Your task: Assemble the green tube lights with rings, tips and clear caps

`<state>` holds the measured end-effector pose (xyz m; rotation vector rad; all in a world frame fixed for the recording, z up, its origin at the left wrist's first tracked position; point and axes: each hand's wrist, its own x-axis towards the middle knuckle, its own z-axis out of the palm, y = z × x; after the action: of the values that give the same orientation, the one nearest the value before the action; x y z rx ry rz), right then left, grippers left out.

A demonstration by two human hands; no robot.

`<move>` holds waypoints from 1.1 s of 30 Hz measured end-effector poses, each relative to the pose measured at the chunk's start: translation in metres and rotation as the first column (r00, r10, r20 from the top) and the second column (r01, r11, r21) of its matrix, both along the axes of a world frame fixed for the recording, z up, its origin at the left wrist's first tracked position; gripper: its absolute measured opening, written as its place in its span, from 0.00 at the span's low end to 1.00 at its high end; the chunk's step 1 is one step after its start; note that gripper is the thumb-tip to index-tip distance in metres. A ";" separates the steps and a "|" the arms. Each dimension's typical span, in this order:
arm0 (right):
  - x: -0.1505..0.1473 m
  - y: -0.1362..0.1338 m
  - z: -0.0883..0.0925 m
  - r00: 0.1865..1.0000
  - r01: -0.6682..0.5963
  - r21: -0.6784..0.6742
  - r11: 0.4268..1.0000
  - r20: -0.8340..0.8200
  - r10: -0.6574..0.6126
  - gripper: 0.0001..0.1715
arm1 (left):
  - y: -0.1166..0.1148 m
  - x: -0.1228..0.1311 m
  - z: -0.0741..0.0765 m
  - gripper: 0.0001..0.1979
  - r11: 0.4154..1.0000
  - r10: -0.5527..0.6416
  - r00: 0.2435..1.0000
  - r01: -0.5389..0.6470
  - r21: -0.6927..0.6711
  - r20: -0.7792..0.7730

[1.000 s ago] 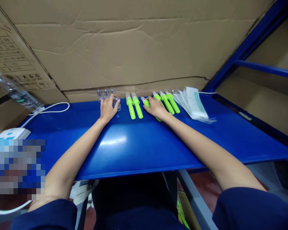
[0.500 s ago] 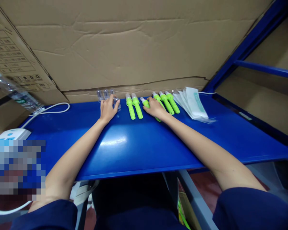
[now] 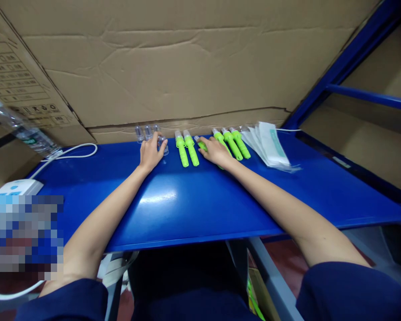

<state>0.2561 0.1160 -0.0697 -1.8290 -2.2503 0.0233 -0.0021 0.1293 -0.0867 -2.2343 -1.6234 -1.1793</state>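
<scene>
My left hand [image 3: 149,154] is at the back of the blue table, its thumb and fingers closed around a small clear plastic cap [image 3: 166,149]. Several more clear caps [image 3: 139,134] stand just behind its fingers. My right hand [image 3: 217,151] wraps over a bright green pen-shaped stick [image 3: 202,143] lying on the table; the palm hides most of it. Between the hands lie two similar green sticks [image 3: 182,151] with clear tips. Three others [image 3: 232,145] are side by side just right of my right hand.
White printed sachets [image 3: 272,145] lie at the back right of the blue table [image 3: 194,209]. A cardboard wall [image 3: 187,67] rises behind. On the left are a clear bottle [image 3: 26,133], a white cable [image 3: 76,151] and a white power strip [image 3: 20,188]. A blue frame [image 3: 341,58] borders the right.
The green stick under my right hand has shifted slightly, and less of it shows. My left hand has hardly moved among the clear caps.
</scene>
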 end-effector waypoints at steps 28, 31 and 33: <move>-0.001 0.001 0.000 1.000 -0.009 -0.010 1.000 -0.025 0.009 0.29 | -0.002 -0.001 0.000 0.20 1.000 -0.019 1.000 0.019 -0.021 0.017; 0.000 0.000 -0.001 0.996 -0.039 0.093 0.995 -0.082 0.046 0.28 | 0.005 -0.002 -0.005 0.17 0.996 -0.091 0.978 0.094 -0.006 0.187; -0.001 -0.001 -0.001 0.985 -0.097 0.260 0.961 -0.112 0.129 0.28 | 0.012 -0.002 -0.010 0.17 0.992 -0.119 0.916 0.126 0.006 0.383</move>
<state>0.2550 0.1147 -0.0709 -1.5226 -2.1539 -0.1192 -0.0038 0.1414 -0.0966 -2.2499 -1.6388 -1.7336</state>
